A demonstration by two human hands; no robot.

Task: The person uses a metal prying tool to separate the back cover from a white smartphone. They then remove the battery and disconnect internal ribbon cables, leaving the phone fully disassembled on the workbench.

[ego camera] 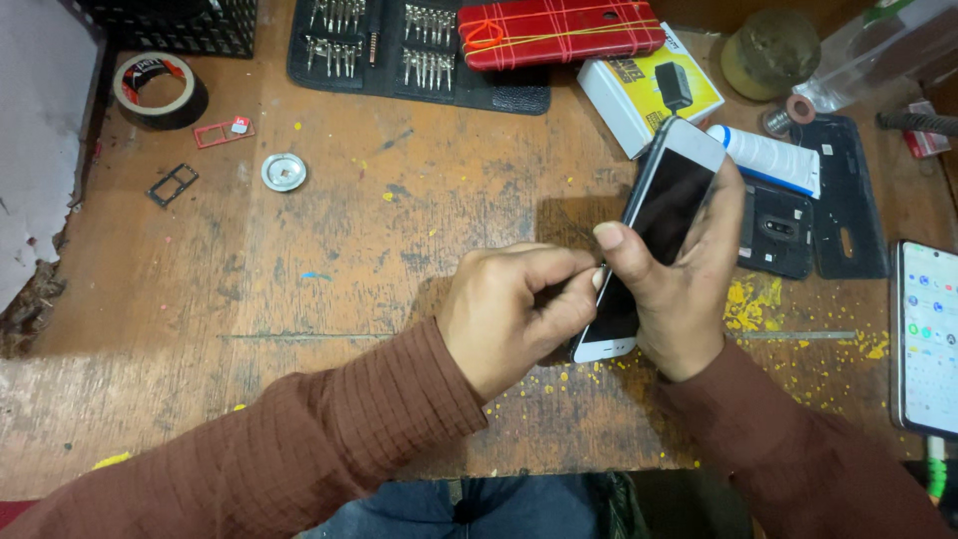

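The right hand (pixel 689 289) was wrapped around a white smartphone (pixel 659 215) with a dark screen, gripping it from behind with the thumb laid across its left edge; the phone stood tilted above the wooden worktop (pixel 399 250), just right of centre. The left hand (pixel 514 309) was closed, fingers pinched together against the phone's left edge at about the middle of its length; what it pinched was too small to tell. The two hands touched there.

At 12 o'clock from the phone lay a red phone case (pixel 559 32) bound with rubber bands, resting on a black screwdriver bit set (pixel 399 50). At 1 o'clock sat a white and yellow box (pixel 649 90), just beside the phone's top end. A white tube with a blue cap (pixel 768 158) lay at 2 o'clock, and beyond it, at 3 o'clock, two black phone back covers (pixel 833 215) lay close behind the right hand. A second phone with a lit screen (pixel 926 334) rested at the far right edge, at 4 o'clock. Well apart at 10 o'clock were a roll of tape (pixel 160 90), a red card tray (pixel 224 131), a black card tray (pixel 173 185) and a small round metal disc (pixel 283 172). Yellow flecks (pixel 750 304) dotted the wood beneath the right wrist.
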